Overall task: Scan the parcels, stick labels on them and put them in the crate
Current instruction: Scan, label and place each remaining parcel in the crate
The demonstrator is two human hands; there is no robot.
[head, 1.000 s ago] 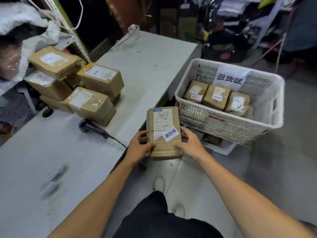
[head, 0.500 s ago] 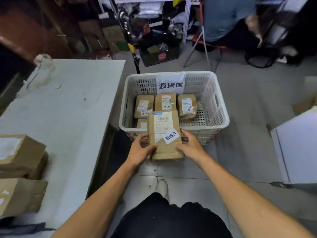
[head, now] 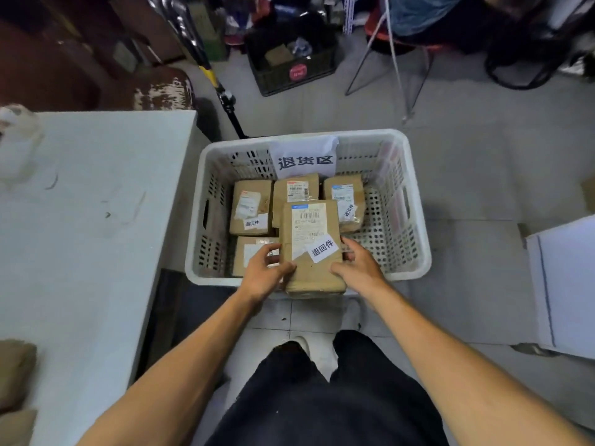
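The fingers of the left hand (head: 264,272) and the right hand (head: 355,268) grasp the two long sides of a brown cardboard parcel (head: 310,252), which carries a white printed sticker (head: 323,248) between the thumbs. Beyond the fingertips the parcel hangs over the near rim of the white perforated plastic crate (head: 415,252), above four labelled parcels (head: 251,207). The step in hand seems to be the putting in. The next move probably calls for lowering it into the free floor to the right of the fingers.
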